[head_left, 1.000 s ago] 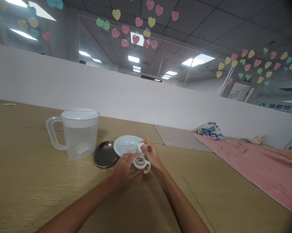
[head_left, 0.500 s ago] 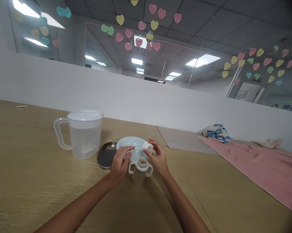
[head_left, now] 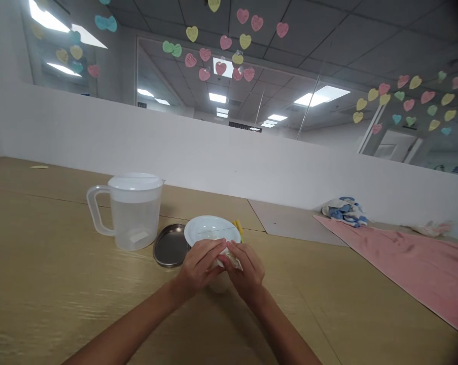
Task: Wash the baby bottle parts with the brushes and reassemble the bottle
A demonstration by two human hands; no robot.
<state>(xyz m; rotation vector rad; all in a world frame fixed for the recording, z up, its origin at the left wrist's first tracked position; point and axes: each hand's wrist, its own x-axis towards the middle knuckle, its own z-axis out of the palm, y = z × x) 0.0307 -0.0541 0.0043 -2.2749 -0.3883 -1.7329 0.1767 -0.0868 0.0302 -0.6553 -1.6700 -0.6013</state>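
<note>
Nearby, round metal tray (head_left: 171,245) beside pitcher (head_left: 135,213).

A white cap (head_left: 221,262) with a clear plastic part (head_left: 234,260) is clasped between the fingertips of a left hand (head_left: 200,263) and a right hand (head_left: 247,266), just on the near side of a pale bowl (head_left: 204,225). Directly below, a translucent bottle (head_left: 218,285) shows only its lower body over the tan table (head_left: 137,294), its neck hidden by the fingers. Whether cap and bottle touch cannot be seen.
</note>
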